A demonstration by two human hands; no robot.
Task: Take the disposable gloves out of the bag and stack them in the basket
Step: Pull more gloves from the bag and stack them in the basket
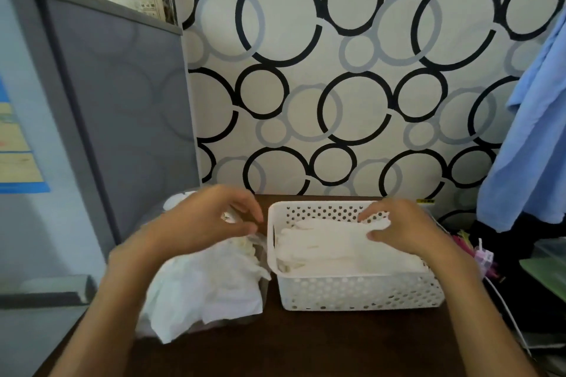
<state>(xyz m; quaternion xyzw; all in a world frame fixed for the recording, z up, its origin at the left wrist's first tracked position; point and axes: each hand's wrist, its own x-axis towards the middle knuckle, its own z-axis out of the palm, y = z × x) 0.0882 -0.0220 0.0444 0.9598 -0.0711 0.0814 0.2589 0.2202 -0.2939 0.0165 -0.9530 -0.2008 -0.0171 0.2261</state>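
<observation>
A stack of white gloves [343,249] is seen lying flat inside the basket [361,291], a white perforated plastic one set on a dark brown table [306,346]. The top glove is pinched at its far right end by the right hand [407,229], with the fingers curled over the edge and the thumb pressed beneath it; the rest of the stack spreads leftward from that grip toward the basket's left wall. Just left of the basket, the bag [208,288] is laid crumpled on the table, white and partly translucent, with more gloves bunched at its mouth beside the basket's rim. The left hand [214,220] is held above the bag's mouth, thumb and fingers curved toward each other; whether anything is pinched between them cannot be told. Behind both hands a wall [337,70] patterned with black and grey rings is seen. A blue cloth [533,138] hangs right of the right hand, and a grey cabinet [107,116] stands left of the left hand.
</observation>
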